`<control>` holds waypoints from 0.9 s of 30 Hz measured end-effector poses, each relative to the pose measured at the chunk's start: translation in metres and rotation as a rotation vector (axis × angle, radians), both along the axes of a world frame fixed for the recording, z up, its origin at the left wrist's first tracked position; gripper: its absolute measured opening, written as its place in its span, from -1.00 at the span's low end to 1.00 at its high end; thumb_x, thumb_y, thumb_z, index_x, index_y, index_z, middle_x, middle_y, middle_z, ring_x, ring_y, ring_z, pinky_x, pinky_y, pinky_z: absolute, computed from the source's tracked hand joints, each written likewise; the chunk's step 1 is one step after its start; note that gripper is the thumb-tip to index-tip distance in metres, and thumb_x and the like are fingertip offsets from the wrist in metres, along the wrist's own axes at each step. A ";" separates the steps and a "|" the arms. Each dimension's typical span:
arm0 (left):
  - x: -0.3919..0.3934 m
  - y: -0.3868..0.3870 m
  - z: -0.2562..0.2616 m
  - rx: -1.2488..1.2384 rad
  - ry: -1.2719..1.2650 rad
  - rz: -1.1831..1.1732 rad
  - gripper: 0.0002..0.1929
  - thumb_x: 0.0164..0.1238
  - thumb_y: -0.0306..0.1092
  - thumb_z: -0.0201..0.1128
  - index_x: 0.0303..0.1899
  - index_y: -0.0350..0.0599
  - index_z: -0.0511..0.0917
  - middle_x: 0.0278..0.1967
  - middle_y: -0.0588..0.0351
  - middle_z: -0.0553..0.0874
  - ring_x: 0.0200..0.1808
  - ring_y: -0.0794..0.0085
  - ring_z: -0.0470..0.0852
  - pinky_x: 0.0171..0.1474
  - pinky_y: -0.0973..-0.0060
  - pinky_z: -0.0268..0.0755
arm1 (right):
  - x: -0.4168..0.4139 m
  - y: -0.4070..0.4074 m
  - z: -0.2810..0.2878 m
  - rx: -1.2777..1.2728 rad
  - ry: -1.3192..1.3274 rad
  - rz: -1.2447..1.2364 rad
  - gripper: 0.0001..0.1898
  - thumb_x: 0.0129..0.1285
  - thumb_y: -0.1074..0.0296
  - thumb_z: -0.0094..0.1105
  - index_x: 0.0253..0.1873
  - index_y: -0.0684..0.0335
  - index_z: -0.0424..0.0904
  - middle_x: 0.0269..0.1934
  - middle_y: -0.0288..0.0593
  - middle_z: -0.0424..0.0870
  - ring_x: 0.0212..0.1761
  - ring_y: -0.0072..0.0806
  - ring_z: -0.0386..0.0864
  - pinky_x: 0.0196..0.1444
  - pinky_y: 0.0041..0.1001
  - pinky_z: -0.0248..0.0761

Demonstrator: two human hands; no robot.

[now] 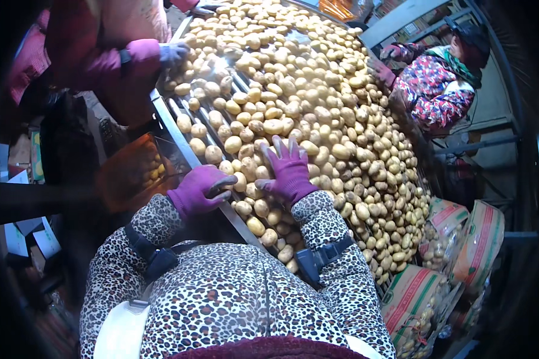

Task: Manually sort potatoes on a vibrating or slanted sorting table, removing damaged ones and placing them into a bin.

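Note:
Potatoes lie in a thick layer over a roller table with a metal side rail. My left hand, in a purple glove with grey fingertips, is at the near rail, its fingers curled beside a potato at the edge; whether it grips that potato or the rail I cannot tell. My right hand, in a matching glove, rests palm down on the potatoes with its fingers spread, holding nothing. Bare metal rollers show between the potatoes ahead of my left hand.
A co-worker's gloved hand touches potatoes at the upper left; another person stands across the table. An orange mesh bag with potatoes hangs left of the rail. Printed sacks of potatoes stand at the lower right.

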State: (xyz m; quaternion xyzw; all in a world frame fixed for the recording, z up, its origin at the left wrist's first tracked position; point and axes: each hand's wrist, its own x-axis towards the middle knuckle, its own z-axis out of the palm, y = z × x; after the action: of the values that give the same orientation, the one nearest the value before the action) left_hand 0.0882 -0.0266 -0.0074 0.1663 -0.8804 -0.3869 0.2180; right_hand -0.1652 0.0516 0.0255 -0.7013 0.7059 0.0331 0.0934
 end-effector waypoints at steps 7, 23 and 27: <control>0.001 -0.022 -0.001 0.009 0.003 0.047 -0.65 0.19 -0.31 0.32 0.03 -0.10 0.61 -0.18 -0.04 0.68 -0.09 0.00 0.62 0.02 0.15 0.45 | -0.047 0.022 -0.011 -0.009 0.041 0.054 -0.19 -0.02 -0.38 0.29 0.26 0.04 0.47 0.18 -0.17 0.46 0.41 -0.07 0.18 0.41 -0.04 0.02; -0.078 -0.021 0.009 -0.458 -0.243 -0.203 -0.72 0.04 -0.29 0.26 -0.14 0.03 0.58 -0.15 0.12 0.65 -0.15 0.20 0.65 -0.21 0.24 0.51 | -0.115 0.094 0.027 -0.098 -0.448 -0.246 -0.46 0.25 0.09 0.24 0.28 0.18 0.46 0.20 0.00 0.55 0.24 -0.13 0.51 0.35 -0.23 0.33; -0.092 -0.020 0.019 -0.377 -0.424 -0.041 -0.67 0.13 -0.33 0.22 -0.02 0.00 0.54 -0.28 0.02 0.61 -0.33 0.12 0.65 -0.34 0.18 0.47 | -0.180 0.069 0.009 -0.190 -0.214 -0.440 -0.41 0.19 0.09 0.28 0.29 0.19 0.45 0.18 0.00 0.56 0.20 -0.13 0.52 0.29 -0.21 0.35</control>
State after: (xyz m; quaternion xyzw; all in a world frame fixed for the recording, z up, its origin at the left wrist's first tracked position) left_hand -0.0038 -0.0467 0.0118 0.1822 -0.9660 -0.1771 0.0483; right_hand -0.3457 0.1206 0.0341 -0.5360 0.8275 -0.1288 0.1060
